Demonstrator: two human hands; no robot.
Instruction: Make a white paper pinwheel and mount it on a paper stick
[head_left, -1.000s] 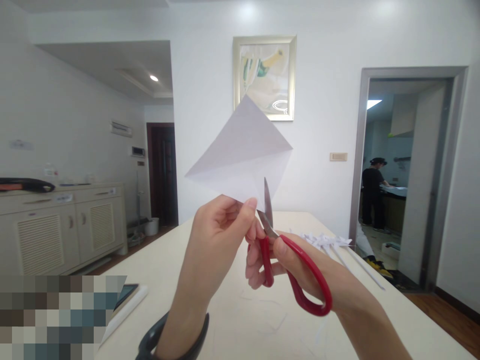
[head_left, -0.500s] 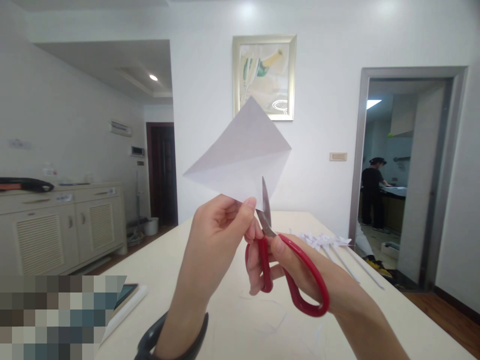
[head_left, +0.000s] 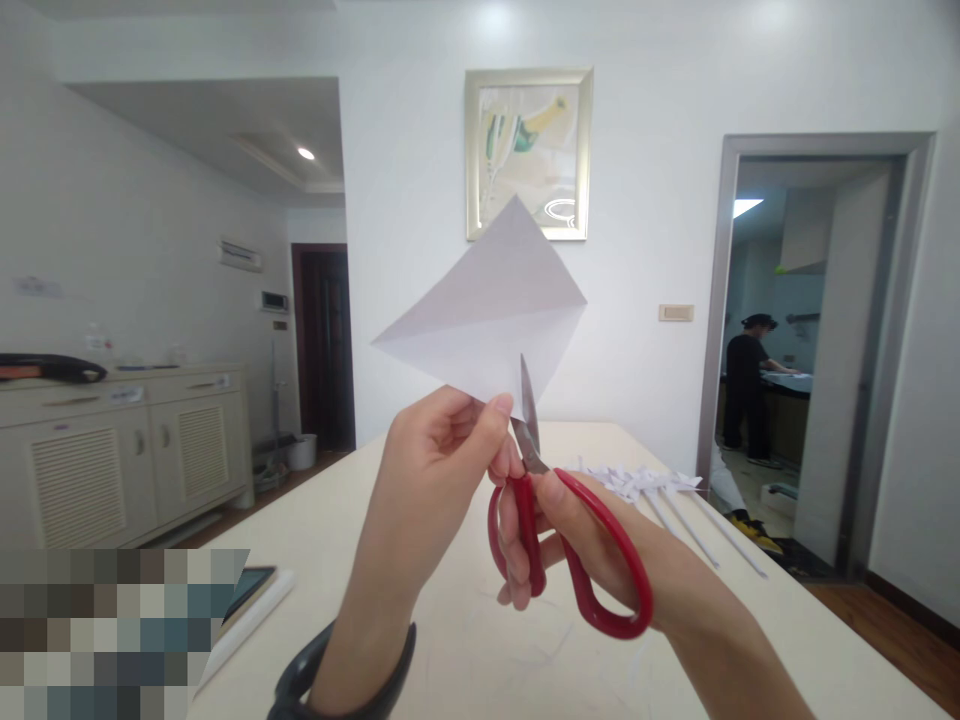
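Between thumb and fingers, my left hand (head_left: 442,460) pinches the lower edge of a white sheet of paper (head_left: 487,300). The sheet stands up in the air with one corner pointing upward, and a crease runs across it. My right hand (head_left: 562,520) grips red-handled scissors (head_left: 626,560) by the handles. Their blades are parted and point up, at the paper's lower edge just right of my left thumb. Whether the paper lies between the blades is hard to make out.
On the white table (head_left: 420,600) lie thin paper scraps (head_left: 544,650). Several white paper pieces with long thin stems (head_left: 652,485) lie at the right. A tablet-like device (head_left: 247,590) is at the left. Beyond a doorway, a person (head_left: 746,380) stands at a counter.
The paper's top corner has swung slightly right. The scissors have moved a little left and their handles look turned slightly. Both hands keep their holds.
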